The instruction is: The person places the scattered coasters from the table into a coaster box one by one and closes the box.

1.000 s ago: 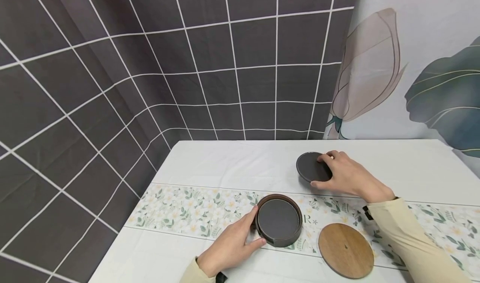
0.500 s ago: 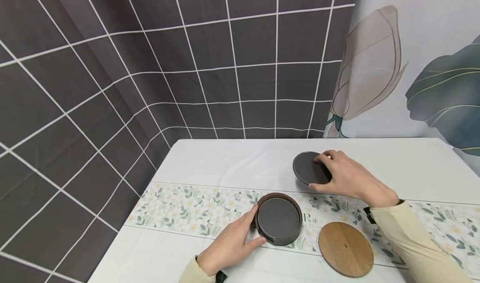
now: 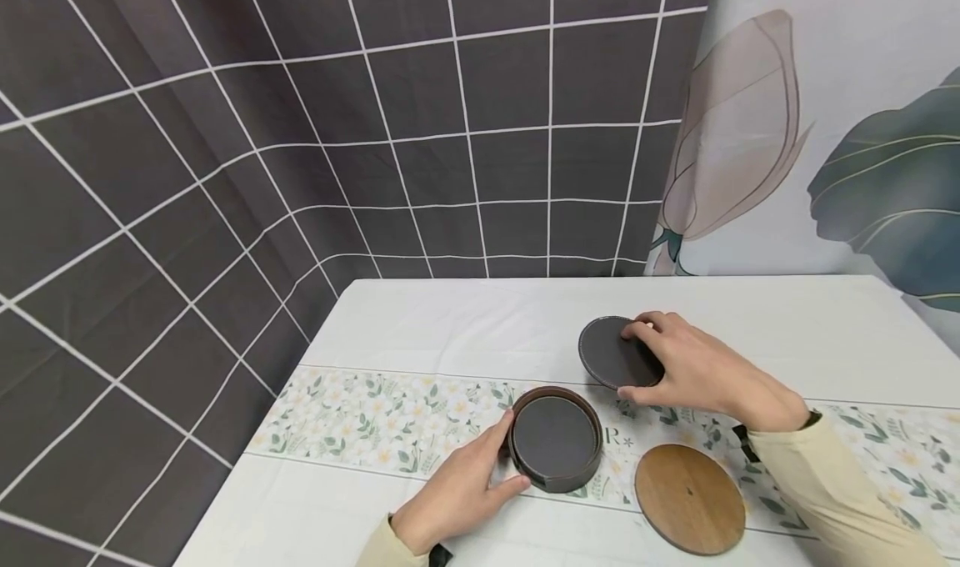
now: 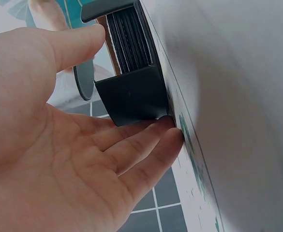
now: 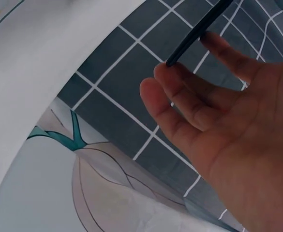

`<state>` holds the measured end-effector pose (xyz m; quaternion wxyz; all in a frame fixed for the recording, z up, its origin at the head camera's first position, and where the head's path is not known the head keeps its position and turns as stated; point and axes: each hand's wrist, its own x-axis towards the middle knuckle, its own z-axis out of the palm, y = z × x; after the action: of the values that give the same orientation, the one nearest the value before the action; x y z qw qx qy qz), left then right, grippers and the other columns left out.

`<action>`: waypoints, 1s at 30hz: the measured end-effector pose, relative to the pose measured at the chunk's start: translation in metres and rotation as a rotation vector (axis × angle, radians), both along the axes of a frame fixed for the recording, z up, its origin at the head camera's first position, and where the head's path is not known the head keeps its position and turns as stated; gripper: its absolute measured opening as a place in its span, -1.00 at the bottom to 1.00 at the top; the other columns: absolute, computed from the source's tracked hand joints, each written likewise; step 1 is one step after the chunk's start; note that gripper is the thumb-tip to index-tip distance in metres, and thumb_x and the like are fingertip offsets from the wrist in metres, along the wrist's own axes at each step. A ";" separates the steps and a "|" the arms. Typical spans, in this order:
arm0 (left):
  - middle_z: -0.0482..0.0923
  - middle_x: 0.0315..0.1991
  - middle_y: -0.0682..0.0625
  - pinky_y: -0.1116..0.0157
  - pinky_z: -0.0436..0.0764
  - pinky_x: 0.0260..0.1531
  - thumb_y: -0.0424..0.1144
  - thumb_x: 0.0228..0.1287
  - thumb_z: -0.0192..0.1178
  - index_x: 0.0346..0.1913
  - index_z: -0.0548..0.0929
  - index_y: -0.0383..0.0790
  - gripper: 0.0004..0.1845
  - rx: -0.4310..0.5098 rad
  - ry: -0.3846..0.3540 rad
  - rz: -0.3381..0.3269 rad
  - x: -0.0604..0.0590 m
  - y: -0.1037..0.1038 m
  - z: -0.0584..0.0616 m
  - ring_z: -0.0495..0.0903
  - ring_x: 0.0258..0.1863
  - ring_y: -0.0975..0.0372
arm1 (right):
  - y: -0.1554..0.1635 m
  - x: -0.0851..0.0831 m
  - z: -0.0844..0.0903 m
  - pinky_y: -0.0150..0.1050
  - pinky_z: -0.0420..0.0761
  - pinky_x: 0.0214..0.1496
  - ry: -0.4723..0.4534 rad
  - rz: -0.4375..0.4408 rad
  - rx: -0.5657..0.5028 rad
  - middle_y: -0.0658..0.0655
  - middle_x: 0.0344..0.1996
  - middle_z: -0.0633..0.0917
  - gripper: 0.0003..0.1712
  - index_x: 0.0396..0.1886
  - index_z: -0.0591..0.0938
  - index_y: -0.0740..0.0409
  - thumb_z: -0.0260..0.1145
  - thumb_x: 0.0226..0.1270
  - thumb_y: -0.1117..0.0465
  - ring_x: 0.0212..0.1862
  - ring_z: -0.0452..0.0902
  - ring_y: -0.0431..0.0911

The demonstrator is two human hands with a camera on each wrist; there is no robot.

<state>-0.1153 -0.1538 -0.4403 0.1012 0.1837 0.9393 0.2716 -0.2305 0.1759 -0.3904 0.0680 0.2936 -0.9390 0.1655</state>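
Note:
On the table stands a round dark coaster holder [image 3: 557, 439] with a brown inner rim. In the left wrist view a slot in the wall of the coaster holder [image 4: 136, 99] shows a stack of thin dark coasters [image 4: 128, 41]. My left hand [image 3: 467, 488] holds the holder from its left side, thumb at the front and fingers farther back. Behind and to the right, my right hand [image 3: 686, 365] pinches a round black coaster [image 3: 606, 352] by its right edge, tilted above the table. The right wrist view shows this coaster [image 5: 197, 34] edge-on between thumb and fingers.
A round wooden disc [image 3: 690, 500] lies flat to the right of the holder, below the right forearm. A white cloth with a floral band [image 3: 375, 421] covers the table. Dark grid-patterned fabric [image 3: 510, 167] hangs along the back and left.
My right hand has brought the black coaster slightly left and nearer to me, toward the holder. The left hand, the holder and the wooden disc stay in place.

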 end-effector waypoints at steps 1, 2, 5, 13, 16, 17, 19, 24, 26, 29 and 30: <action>0.21 0.57 -0.13 0.01 0.43 0.44 0.11 0.47 0.22 0.65 0.04 -0.18 -0.09 0.000 0.001 0.000 0.000 0.000 0.000 0.32 0.50 0.01 | -0.001 0.001 0.001 0.12 0.65 0.07 0.000 0.007 0.001 0.27 0.15 0.58 -0.17 0.18 0.62 0.07 0.54 0.06 -0.34 0.14 0.53 0.15; 0.21 0.57 -0.13 0.02 0.42 0.44 0.11 0.47 0.22 0.65 0.04 -0.18 -0.09 0.000 0.003 0.000 0.000 0.000 0.000 0.32 0.50 0.02 | -0.001 0.002 0.001 0.11 0.65 0.07 0.004 0.013 0.000 0.27 0.15 0.58 -0.18 0.18 0.62 0.08 0.54 0.05 -0.34 0.14 0.54 0.15; 0.21 0.58 -0.13 0.02 0.41 0.45 0.09 0.47 0.22 0.65 0.04 -0.20 -0.10 -0.001 0.011 -0.001 0.000 0.000 -0.001 0.32 0.50 0.03 | -0.003 0.005 0.003 0.09 0.65 0.08 0.017 0.020 0.002 0.25 0.14 0.59 -0.17 0.18 0.63 0.08 0.56 0.04 -0.32 0.13 0.55 0.14; 0.22 0.57 -0.11 0.02 0.42 0.45 0.09 0.46 0.23 0.65 0.06 -0.19 -0.10 0.002 0.011 0.003 0.000 0.000 0.000 0.32 0.50 0.03 | -0.008 0.012 0.008 0.10 0.65 0.10 0.045 0.063 -0.004 0.28 0.19 0.57 -0.16 0.18 0.62 0.11 0.56 0.04 -0.32 0.15 0.55 0.16; 0.22 0.57 -0.10 0.02 0.42 0.44 0.09 0.46 0.23 0.65 0.05 -0.18 -0.10 0.002 0.009 0.006 0.000 0.000 0.000 0.32 0.50 0.03 | -0.009 0.014 0.009 0.09 0.64 0.12 0.051 0.070 -0.003 0.28 0.20 0.57 -0.15 0.19 0.63 0.11 0.57 0.03 -0.31 0.16 0.56 0.16; 0.22 0.57 -0.10 0.02 0.42 0.44 0.09 0.46 0.23 0.65 0.05 -0.18 -0.10 0.001 0.010 0.006 0.000 0.000 0.000 0.32 0.50 0.03 | -0.010 0.014 0.009 0.09 0.64 0.13 0.053 0.074 -0.004 0.28 0.20 0.57 -0.16 0.19 0.63 0.11 0.58 0.02 -0.30 0.17 0.56 0.16; 0.22 0.57 -0.11 0.02 0.43 0.44 0.10 0.46 0.23 0.65 0.05 -0.17 -0.10 0.001 0.010 0.007 0.000 0.000 0.000 0.32 0.50 0.03 | -0.011 0.015 0.010 0.09 0.65 0.12 0.063 0.086 -0.006 0.28 0.19 0.58 -0.17 0.18 0.63 0.11 0.58 0.02 -0.30 0.15 0.57 0.16; 0.21 0.58 -0.10 0.03 0.42 0.44 0.08 0.47 0.23 0.65 0.05 -0.18 -0.10 0.000 0.012 0.004 0.000 0.000 0.000 0.32 0.50 0.04 | -0.012 0.018 0.011 0.07 0.65 0.09 0.084 0.109 -0.008 0.26 0.17 0.59 -0.20 0.16 0.63 0.09 0.58 0.01 -0.28 0.13 0.57 0.14; 0.21 0.58 -0.10 0.03 0.42 0.44 0.08 0.47 0.23 0.65 0.04 -0.19 -0.10 0.000 0.010 0.002 0.000 0.001 0.000 0.32 0.51 0.04 | -0.013 0.018 0.010 0.06 0.65 0.10 0.082 0.112 -0.006 0.25 0.17 0.59 -0.20 0.16 0.63 0.08 0.59 0.01 -0.26 0.14 0.57 0.13; 0.21 0.58 -0.10 0.03 0.42 0.44 0.08 0.47 0.22 0.65 0.04 -0.19 -0.10 0.004 0.009 0.000 0.000 0.001 0.000 0.32 0.51 0.04 | -0.015 0.020 0.009 0.04 0.66 0.11 0.067 0.112 0.008 0.24 0.19 0.58 -0.19 0.17 0.63 0.06 0.59 0.00 -0.27 0.16 0.57 0.11; 0.21 0.58 -0.10 0.03 0.42 0.44 0.08 0.47 0.22 0.65 0.04 -0.19 -0.10 0.004 0.010 0.000 0.000 0.001 0.000 0.32 0.51 0.04 | -0.016 0.020 0.009 0.04 0.66 0.12 0.062 0.115 0.014 0.24 0.20 0.57 -0.19 0.17 0.62 0.06 0.59 0.00 -0.27 0.16 0.57 0.11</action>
<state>-0.1151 -0.1530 -0.4400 0.0963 0.1853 0.9392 0.2725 -0.2101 0.1599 -0.3817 0.0855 0.3527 -0.9191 0.1536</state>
